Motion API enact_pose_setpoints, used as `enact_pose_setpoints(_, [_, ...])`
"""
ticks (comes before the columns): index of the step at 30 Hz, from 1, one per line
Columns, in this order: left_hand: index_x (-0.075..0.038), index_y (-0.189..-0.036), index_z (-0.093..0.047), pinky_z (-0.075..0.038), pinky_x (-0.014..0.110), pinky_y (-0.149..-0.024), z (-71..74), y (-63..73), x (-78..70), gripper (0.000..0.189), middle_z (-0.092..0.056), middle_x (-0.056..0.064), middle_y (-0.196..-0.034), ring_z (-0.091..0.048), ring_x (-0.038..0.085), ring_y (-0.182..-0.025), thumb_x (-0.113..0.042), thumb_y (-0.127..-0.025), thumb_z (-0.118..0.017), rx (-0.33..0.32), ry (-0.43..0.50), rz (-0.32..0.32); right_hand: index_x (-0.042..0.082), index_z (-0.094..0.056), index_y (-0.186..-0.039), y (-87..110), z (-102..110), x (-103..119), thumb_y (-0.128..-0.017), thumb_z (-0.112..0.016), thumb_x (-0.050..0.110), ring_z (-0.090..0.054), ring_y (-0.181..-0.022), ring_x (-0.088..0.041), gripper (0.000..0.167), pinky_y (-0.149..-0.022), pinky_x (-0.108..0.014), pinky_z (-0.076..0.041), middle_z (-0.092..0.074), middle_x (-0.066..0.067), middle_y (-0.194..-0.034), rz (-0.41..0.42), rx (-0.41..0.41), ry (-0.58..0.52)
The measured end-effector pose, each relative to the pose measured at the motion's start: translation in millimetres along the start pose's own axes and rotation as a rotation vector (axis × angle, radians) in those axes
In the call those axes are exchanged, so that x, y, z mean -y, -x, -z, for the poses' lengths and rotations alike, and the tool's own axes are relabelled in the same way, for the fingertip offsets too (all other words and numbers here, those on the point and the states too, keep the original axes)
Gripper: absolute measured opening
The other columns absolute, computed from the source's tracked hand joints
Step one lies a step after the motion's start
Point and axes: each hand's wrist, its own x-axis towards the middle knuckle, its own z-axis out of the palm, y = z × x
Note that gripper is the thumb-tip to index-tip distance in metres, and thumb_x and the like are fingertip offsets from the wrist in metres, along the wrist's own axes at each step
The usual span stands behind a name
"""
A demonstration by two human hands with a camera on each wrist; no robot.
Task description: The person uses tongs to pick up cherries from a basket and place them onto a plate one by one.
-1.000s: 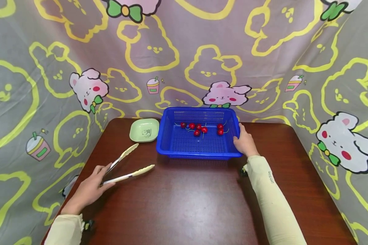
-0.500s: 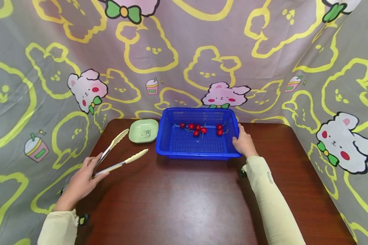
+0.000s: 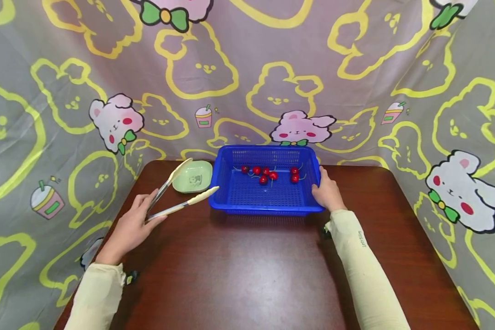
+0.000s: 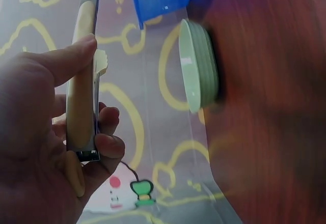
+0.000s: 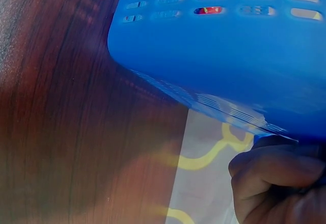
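My left hand [image 3: 133,228] grips a pair of tongs [image 3: 165,211] with metal arms and cream tips, spread apart. One tip overlaps the green dish in the head view, and the other reaches the left rim of the blue basket [image 3: 268,208]. In the left wrist view the thumb presses along the handle of the tongs [image 4: 81,102], with fingers curled behind. My right hand [image 3: 329,191] holds the basket's right rim; in the right wrist view its curled fingers [image 5: 275,168] are at the basket edge. Several red cherries [image 3: 264,175] with stems lie inside the basket.
A small light-green square dish [image 3: 195,181] with a printed picture stands left of the basket, close to its rim. Everything rests on a dark brown wooden table [image 3: 247,270]. A patterned grey cloth [image 3: 231,55] hangs around the back and sides.
The left hand with the tongs first drew back left, then moved forward and right, bringing the tips to the dish and the basket rim. The right hand stays on the basket.
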Motion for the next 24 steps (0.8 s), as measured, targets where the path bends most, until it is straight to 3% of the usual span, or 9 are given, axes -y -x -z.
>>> enact_pose_setpoints(13, [-0.005, -0.158, -0.038, -0.05, 0.05, -0.068, -18.4, -42.1, -26.8, 0.077, -0.05, 0.017, -0.133, -0.058, 0.025, -0.075, -0.032, -0.096, -0.075, -0.005, -0.017, -0.081, -0.001, -0.014, -0.163, 0.1, 1, 1, -0.101, -0.049, 0.015, -0.054, -0.127, -0.058, 0.073, -0.11, -0.065, -0.041, -0.046, -0.043, -0.145, 0.008, -0.017, 0.003])
enact_pose_setpoints(24, [-0.011, -0.159, -0.039, -0.054, 0.057, -0.071, -34.9, -75.5, -54.5, 0.077, -0.051, 0.016, -0.139, -0.068, 0.038, -0.091, -0.043, -0.097, -0.071, 0.009, -0.102, -0.101, -0.001, -0.016, -0.163, 1.0, 1, 3, -0.101, -0.049, 0.014, -0.056, -0.124, -0.059, 0.072, -0.108, -0.065, -0.043, -0.048, -0.043, -0.142, 0.003, -0.023, 0.015])
